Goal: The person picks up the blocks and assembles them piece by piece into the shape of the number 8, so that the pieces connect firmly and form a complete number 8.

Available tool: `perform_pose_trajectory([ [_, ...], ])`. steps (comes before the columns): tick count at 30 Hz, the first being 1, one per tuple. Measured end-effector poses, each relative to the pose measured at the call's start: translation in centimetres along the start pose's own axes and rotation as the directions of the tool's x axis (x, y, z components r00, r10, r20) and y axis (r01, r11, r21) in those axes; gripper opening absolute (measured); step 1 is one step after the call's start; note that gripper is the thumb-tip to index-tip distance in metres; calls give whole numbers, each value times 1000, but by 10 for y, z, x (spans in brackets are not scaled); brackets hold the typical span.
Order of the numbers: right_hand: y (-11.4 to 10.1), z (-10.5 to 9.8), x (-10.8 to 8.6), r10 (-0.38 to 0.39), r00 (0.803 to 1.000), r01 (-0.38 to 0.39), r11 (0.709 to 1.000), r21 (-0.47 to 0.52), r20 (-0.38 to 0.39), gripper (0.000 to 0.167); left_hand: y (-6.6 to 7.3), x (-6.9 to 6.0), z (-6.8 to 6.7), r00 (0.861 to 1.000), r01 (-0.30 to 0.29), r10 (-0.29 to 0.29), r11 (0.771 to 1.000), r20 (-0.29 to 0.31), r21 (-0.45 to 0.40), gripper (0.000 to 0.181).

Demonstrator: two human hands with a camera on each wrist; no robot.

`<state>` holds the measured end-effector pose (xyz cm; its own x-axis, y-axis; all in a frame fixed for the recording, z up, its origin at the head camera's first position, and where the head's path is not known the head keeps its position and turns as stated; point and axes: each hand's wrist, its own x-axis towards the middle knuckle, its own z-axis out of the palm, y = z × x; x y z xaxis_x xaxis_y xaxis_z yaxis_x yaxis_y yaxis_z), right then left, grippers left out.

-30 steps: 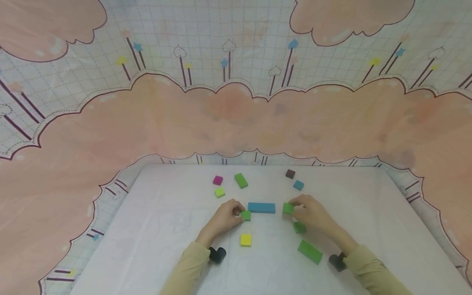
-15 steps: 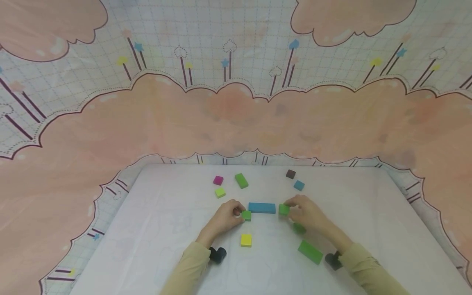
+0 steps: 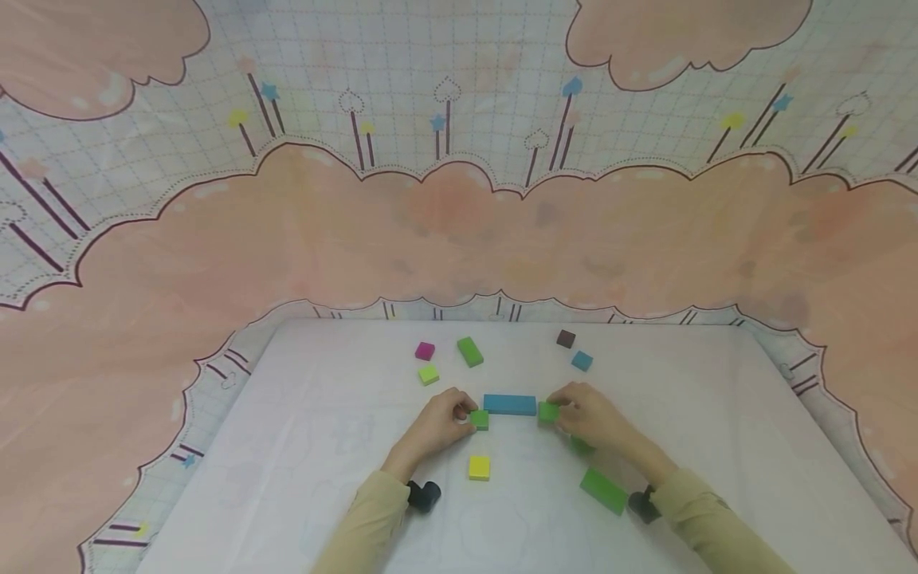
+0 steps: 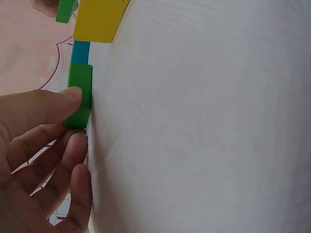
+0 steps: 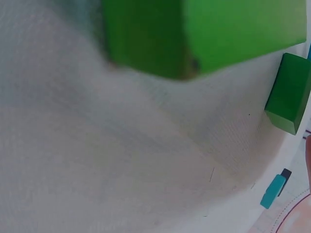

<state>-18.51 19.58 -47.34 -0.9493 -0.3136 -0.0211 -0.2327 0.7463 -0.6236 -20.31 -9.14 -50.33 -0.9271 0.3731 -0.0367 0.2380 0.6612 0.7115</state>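
A long blue block (image 3: 510,405) lies crosswise in the middle of the white table. At its left end, my left hand (image 3: 437,418) pinches a small green block (image 3: 480,420); in the left wrist view the thumb presses on that green block (image 4: 80,104). My right hand (image 3: 591,414) holds another small green block (image 3: 548,411) at the blue block's right end. Whether this one touches the blue block, I cannot tell. Partly hidden under the right hand is a further green block (image 3: 581,445). A yellow block (image 3: 479,468) lies nearer me.
Toward the back lie a magenta block (image 3: 425,351), a lime block (image 3: 428,375), a green oblong block (image 3: 470,351), a dark brown block (image 3: 566,339) and a small blue block (image 3: 582,361). A larger green block (image 3: 603,490) rests by the right forearm.
The right hand has carried its small green block leftward and slightly nearer me, up to the blue block's right end. My left hand has kept its place and grip.
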Motion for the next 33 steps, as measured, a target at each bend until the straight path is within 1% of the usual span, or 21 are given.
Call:
perform_pose_trajectory([
  [11,1,5,-2,-68,997,68,998,-13,22,31,1,0,1,1000,11,-11,1000,0,2,26],
  [21,2,8,0,-55,997,56,998,-27,53,30,1,0,1,1000,13,-13,1000,-1,1,27],
  [29,4,10,0,-94,993,99,993,-65,73,30,1,0,1,1000,5,-5,1000,-6,7,26],
  [33,3,12,0,-75,994,80,995,-66,79,30,0,-1,1,1000,4,-4,1000,-6,2,26],
])
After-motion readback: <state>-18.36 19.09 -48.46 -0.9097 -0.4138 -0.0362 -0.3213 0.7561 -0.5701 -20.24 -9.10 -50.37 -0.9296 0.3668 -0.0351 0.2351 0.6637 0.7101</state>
